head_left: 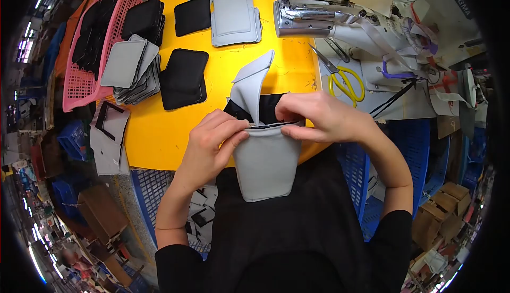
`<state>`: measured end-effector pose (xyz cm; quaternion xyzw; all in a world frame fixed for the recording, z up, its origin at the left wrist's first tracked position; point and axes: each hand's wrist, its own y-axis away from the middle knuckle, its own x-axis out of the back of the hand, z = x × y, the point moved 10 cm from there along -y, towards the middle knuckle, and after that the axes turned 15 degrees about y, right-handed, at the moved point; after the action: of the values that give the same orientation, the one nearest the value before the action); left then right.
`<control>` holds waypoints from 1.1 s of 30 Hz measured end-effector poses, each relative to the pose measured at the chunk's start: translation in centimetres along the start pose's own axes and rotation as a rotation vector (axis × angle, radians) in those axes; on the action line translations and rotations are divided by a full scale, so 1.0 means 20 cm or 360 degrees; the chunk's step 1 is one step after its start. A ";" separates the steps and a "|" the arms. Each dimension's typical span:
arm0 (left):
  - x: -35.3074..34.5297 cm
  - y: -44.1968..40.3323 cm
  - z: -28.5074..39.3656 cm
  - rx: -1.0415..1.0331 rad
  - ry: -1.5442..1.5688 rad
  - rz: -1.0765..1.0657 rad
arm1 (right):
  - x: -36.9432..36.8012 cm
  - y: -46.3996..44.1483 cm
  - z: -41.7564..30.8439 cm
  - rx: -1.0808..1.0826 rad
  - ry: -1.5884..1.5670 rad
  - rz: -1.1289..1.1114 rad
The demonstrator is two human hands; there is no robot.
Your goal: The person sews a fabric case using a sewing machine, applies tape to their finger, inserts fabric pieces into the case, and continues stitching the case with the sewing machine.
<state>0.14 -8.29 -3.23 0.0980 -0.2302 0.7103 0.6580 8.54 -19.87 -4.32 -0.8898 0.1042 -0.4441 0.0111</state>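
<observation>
Between my two hands hangs a grey fabric panel (267,162) with rounded lower corners, over the near edge of the yellow table. My left hand (212,140) pinches its upper left edge. On the right, my right hand (313,116) grips the same top edge, thumb in front and fingers behind. A black layer shows along that edge, and black fabric (270,104) lies just behind it. From there a light grey flap (249,83) sticks up and leans to the right. How the layers join is hidden by my fingers.
A sewing machine (303,24) stands at the back right, with yellow-handled scissors (345,83) beside it. Stacked grey panels (133,72), black panels (184,77) and a pink basket (119,32) are at the left. Blue crates (151,186) flank my lap below the yellow table (154,139).
</observation>
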 end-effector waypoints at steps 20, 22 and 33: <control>-0.15 -0.32 -0.53 0.0243 0.0733 -0.0413 | -0.25 0.03 0.53 -0.0434 -0.1011 -0.0042; -0.17 -0.45 -0.56 0.0330 0.0737 -0.0683 | -0.22 0.03 0.53 -0.0541 -0.1123 0.0025; 0.06 -1.02 -0.20 0.0111 0.0655 -0.0811 | 0.33 -0.03 0.32 -0.0615 -0.0717 0.1082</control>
<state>20.66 -4.85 -2.13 0.0291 -0.0360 0.5351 0.8435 17.63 -20.97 -2.91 -0.8652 0.4667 -0.1829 0.0123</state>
